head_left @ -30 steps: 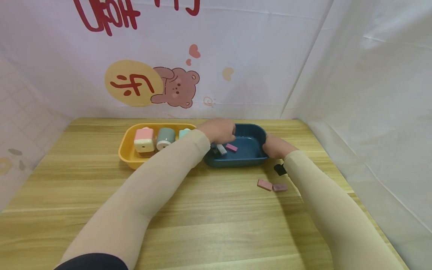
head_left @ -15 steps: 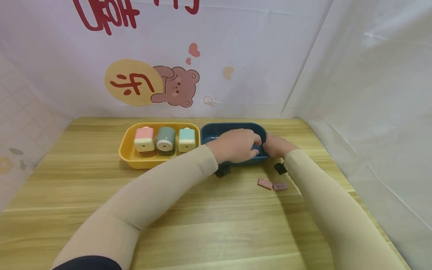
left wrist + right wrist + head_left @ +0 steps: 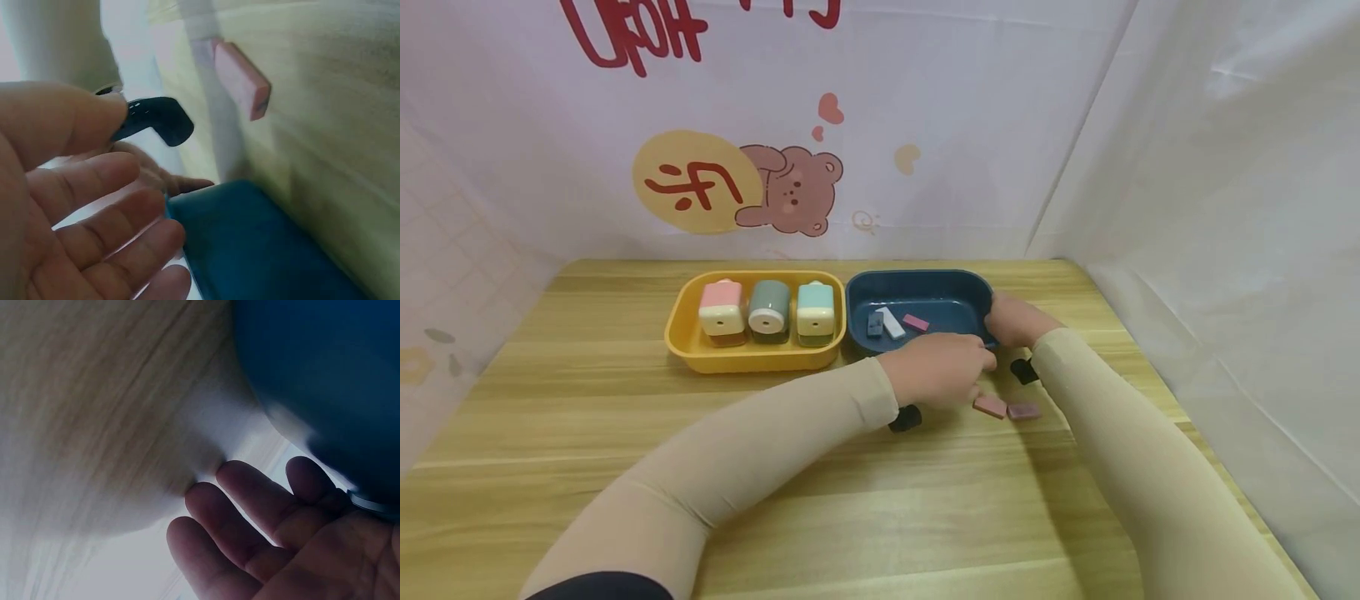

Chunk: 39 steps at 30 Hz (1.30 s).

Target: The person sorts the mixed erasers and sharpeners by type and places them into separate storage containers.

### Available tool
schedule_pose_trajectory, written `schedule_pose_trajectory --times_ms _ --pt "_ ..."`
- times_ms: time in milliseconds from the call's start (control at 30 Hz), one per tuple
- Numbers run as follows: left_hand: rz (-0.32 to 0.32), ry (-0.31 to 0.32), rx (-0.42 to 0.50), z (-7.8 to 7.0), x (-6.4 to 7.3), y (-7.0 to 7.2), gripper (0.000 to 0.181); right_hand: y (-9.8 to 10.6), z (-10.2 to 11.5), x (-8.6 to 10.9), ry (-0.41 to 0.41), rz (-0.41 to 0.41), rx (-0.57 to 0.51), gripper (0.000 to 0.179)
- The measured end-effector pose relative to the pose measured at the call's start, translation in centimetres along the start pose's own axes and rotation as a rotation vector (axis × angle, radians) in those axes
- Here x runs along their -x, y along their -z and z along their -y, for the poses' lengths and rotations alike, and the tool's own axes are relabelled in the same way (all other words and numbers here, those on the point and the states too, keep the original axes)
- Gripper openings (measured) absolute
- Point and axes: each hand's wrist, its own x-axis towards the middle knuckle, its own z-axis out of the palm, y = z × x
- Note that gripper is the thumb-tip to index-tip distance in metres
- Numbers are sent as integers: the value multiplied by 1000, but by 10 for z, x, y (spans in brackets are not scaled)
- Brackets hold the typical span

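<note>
Left hand (image 3: 938, 368) loosely spread, gap before pink block (image 3: 991, 407); right hand (image 3: 1018, 322) grips blue tray (image 3: 913, 287) by right edge

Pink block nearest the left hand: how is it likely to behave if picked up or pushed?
The pink block is probably stiff, judging by its straight edges. It would likely slide rather than roll, since it is flat-sided and lies on the wood-grain table. It may be light, being small beside the blue tray.

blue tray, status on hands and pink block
Left hand open, beside pink block on table, not gripping. Right hand at blue tray's right end. No obstruction seen.
</note>
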Motion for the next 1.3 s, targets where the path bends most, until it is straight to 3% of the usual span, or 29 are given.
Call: schedule_pose_trajectory --times_ms 200,533,800,1167,1300 --pt "21 -7 -22 -8 -2 -9 35 0 1 2 -23 4 -17 53" --pt "39 -113 -54 -20 -15 -27 28 0 0 2 -15 -3 3 52" --pt "43 -89 -108 -21 -17 -42 19 0 2 1 5 -27 23 49" --pt "-23 -99 -220 -25 -23 -51 22 1 3 3 6 -26 21 51" --pt "-45 -91 -219 -25 -25 -53 21 1 4 3 4 -21 22 51"
